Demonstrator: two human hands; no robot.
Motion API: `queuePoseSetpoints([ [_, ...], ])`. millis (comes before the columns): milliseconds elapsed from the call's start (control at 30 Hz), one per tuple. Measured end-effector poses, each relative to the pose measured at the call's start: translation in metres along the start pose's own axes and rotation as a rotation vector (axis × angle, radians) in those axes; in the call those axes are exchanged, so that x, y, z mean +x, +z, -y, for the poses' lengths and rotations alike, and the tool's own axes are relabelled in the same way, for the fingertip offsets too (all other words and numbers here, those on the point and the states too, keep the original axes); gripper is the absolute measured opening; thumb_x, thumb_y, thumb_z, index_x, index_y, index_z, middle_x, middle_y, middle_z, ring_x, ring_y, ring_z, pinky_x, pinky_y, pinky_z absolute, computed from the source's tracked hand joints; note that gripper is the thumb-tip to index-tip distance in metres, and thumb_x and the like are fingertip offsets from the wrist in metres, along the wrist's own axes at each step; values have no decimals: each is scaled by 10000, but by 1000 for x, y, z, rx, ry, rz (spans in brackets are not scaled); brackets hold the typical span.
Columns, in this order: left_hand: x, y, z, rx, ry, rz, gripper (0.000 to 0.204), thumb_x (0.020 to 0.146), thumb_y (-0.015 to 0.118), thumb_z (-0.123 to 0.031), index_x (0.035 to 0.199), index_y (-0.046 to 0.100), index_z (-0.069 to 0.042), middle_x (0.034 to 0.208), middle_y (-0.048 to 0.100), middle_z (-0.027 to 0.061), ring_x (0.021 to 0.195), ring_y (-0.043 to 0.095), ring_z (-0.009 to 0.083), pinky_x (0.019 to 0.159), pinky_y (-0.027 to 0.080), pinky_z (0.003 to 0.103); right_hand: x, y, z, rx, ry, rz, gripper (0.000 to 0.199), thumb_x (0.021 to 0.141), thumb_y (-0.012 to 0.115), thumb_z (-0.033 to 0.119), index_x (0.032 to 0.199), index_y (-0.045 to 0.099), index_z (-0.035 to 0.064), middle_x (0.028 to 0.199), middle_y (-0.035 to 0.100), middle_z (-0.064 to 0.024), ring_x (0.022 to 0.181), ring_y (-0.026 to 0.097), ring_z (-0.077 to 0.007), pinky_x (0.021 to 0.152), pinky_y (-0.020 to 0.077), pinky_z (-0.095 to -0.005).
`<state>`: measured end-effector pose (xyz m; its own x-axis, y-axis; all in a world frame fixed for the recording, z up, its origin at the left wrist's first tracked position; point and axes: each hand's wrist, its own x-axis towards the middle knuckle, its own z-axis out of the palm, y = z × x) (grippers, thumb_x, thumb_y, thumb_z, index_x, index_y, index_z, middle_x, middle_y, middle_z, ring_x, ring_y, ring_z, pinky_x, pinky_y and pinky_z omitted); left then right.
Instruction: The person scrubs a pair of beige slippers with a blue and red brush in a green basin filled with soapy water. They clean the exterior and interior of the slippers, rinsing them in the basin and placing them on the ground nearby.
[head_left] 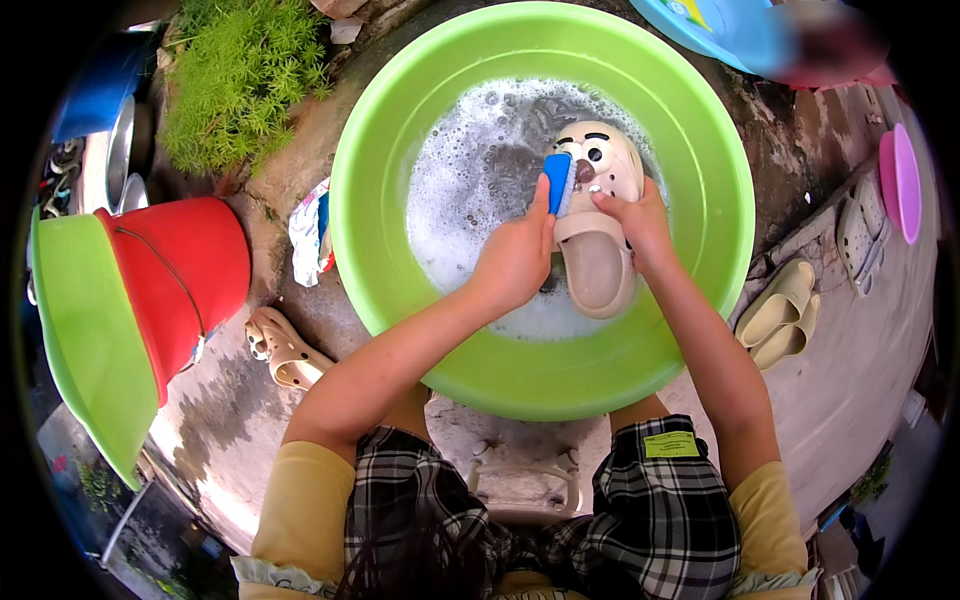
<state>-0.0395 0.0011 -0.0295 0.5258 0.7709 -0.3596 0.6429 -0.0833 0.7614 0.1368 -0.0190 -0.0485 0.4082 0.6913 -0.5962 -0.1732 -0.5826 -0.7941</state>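
My left hand [516, 254] is closed round a blue scrubbing brush [558, 180], its pale bristles turned against the side of a beige clog [597, 265]. The clog has cartoon eyes, dark brows and a brown nose on its toe. My right hand [642, 226] grips the clog by its right side, thumb across the top. Both hands are over a large green basin [540, 388] holding sudsy water [450, 200]. The part of the clog under my right fingers is hidden.
A matching beige clog [288, 350] lies on the ground left of the basin. Further left are a red bucket [190, 280] and a green tub [90, 340]. Beige slip-on shoes [783, 315] and grey clogs [862, 235] stand at right. A blue basin [700, 35] is beyond.
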Motion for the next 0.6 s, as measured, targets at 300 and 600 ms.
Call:
queuePoseSetpoints([
  [300,70,-27,46,401,-18,-254,479,892,430,-166,1357,321,-143,867,578,196,779,581,363,679,457,453,-10,6,8,64,99,-15,601,668,753,132,1131,403,-23,1029,567,-156,871,593,-231,738,499,-337],
  [600,37,-3,4,-158,171,-113,470,856,530,-175,1314,427,-184,891,615,178,785,580,337,743,459,366,-1,2,-5,-213,-131,-107,680,611,781,169,1153,412,-10,1049,571,-147,921,583,-228,788,478,-323],
])
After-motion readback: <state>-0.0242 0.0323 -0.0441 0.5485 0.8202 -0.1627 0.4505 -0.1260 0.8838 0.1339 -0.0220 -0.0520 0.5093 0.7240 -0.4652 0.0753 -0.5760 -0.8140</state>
